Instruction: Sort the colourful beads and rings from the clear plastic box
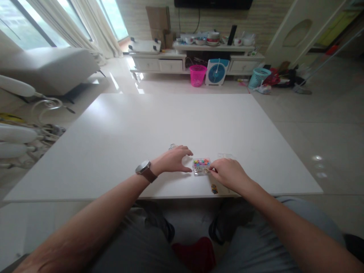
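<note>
While the head view looks down over a white table, one small clear box of coloured bits sits near the table's 6 o'clock edge, between two hands. One clear lid lies just beyond the box at its 2 o'clock, and one small clear piece lies at the box's 10 o'clock, just behind the left hand. One small yellow sticker shows on the table edge at the box's 5 o'clock. Nothing stands between the hands and the box.

Off the table, at 12 o'clock, one pink basket, one blue fan and one teal basket stand on the floor before a low white cabinet. One grey sofa sits at 10 o'clock.

At the box's 9 o'clock, the left hand, a watch on its wrist, rests with fingers curled loosely and thumb tip just beside the box's left wall, gripping nothing that I can see. At the box's 3 o'clock, the right hand has its fingertips pinched together at the box's right edge; whether they hold a bit is too small to tell.
</note>
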The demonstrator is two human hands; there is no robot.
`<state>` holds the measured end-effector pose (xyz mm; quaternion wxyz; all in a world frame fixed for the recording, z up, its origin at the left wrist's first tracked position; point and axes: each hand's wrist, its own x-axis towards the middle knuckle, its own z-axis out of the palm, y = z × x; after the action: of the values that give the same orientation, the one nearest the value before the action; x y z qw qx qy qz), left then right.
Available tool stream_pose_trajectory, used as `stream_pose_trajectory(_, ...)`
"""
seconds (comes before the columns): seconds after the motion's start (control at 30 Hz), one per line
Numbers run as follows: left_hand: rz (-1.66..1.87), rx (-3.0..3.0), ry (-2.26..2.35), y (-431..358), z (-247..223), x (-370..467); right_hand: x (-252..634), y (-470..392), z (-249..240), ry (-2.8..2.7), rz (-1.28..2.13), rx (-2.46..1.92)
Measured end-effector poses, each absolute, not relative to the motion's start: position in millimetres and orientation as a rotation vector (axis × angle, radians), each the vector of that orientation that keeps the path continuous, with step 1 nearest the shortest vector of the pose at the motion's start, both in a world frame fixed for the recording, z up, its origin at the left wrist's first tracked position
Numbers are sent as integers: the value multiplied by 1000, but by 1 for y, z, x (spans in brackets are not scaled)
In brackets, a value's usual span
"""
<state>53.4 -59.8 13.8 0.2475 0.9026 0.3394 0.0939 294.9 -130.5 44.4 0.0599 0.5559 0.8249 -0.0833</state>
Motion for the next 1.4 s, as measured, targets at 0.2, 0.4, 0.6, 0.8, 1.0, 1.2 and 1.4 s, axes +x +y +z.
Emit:
stream_pose_trajectory(0.2, 209, 2515, 917, -77, 9, 74, 294, -123, 33, 2468, -251, 1694)
stream_pose_trajectory(0.4, 210, 2547, 947, -80, 9, 81, 287, -118, 34, 2356, -253, 1729)
stream_pose_trajectory(0.6, 200, 2548, 960, -83, 6, 82, 280, -118, 33, 2190, -322, 1775)
stream_pose_trajectory(0.8, 212, 2537, 961, -85, 5, 83, 275, -116, 26, 2200, -329, 1778)
stream_pose_trajectory(1.0, 215, 2513, 943, -85, 7, 83, 281, -116, 25, 2299, -323, 1759)
stream_pose_trajectory(1.2, 257, 2496, 908, -85, 10, 81, 290, -116, 27, 2447, -401, 1788)
stream_pose_trajectory(1.4, 404, 2329, 815, -88, 19, 86, 289, -118, 31, 2557, -430, 1839)
